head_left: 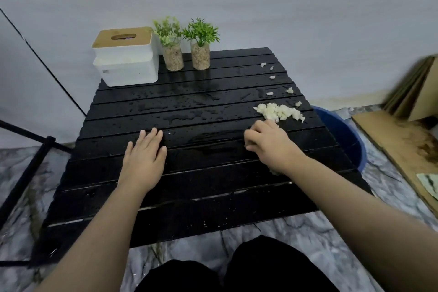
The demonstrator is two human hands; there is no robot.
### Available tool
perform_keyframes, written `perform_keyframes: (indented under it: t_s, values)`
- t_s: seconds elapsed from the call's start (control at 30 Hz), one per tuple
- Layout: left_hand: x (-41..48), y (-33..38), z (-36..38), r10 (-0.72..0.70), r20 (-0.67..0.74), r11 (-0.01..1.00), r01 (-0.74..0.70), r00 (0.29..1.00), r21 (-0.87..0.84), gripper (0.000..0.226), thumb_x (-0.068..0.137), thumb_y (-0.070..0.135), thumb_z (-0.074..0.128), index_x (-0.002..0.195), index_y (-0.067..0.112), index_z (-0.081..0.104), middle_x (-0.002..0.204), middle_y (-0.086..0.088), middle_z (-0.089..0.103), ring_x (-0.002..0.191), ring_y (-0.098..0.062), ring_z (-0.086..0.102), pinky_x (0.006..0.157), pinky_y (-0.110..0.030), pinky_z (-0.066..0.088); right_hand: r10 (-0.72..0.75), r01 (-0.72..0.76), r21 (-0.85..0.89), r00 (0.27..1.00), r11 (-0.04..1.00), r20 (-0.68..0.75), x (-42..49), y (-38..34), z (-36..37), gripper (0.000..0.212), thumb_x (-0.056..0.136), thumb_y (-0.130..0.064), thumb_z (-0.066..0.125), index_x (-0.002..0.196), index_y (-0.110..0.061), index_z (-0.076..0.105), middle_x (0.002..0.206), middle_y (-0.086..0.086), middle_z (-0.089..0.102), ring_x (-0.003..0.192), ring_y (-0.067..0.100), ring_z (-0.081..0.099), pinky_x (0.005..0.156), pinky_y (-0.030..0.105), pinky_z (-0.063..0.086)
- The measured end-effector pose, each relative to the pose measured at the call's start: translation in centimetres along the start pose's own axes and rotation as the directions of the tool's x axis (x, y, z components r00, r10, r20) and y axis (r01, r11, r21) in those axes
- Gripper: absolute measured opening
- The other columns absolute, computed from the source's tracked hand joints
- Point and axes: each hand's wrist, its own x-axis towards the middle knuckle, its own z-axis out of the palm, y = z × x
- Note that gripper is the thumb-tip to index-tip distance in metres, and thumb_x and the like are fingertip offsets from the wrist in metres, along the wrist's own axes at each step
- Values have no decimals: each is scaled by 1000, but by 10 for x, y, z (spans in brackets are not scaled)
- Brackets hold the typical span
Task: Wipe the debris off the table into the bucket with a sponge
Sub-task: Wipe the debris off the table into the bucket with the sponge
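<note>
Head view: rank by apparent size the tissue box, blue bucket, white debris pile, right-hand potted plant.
Largest to smallest:
1. White tissue box with tan lid
2. Blue plastic bucket, though partly hidden by the black slatted table
3. Right-hand green potted plant and white crumbly debris pile: too alike to rank.

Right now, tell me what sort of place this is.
Probably a corner of a home: a low black slatted table against a plain wall, a tissue box and two small potted plants on it, marble-patterned floor below.
</note>
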Motion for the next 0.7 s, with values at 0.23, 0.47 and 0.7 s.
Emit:
perform_keyframes:
  t_s: [0.23, 0.47, 0.7]
  values:
    - [-41, 93, 23, 54, -41, 982, -60, 998, -180, 45, 97, 28, 32, 142, 20, 32, 152, 1, 30, 145, -15, 7, 119, -41, 0, 145, -147, 128, 989, 981, 24, -84, 80, -47, 13, 85, -20, 64, 96, -18, 59, 98, -3, 49, 99, 23, 43, 83, 29, 32]
    - [-71, 191, 76, 227, 25, 960, -219, 974, -177, 45, 98, 29, 28, 142, 21, 30, 152, 5, 28, 145, -12, 8, 118, -38, -2, 30, -28, 163, 1000, 986, -10, -117, 109, -53, 13, 85, -21, 63, 96, -14, 65, 99, 5, 60, 97, 25, 49, 87, 23, 29]
    - [-65, 197, 92, 225, 26, 974, -225, 974, -13, 47, 98, 31, 23, 144, 22, 25, 156, 8, 17, 145, -12, 2, 118, -40, -3, -190, 189, 226, 982, 956, -16, -112, 93, -41, 3, 82, -12, 66, 85, -11, 65, 91, 3, 61, 90, 24, 51, 82, 32, 39]
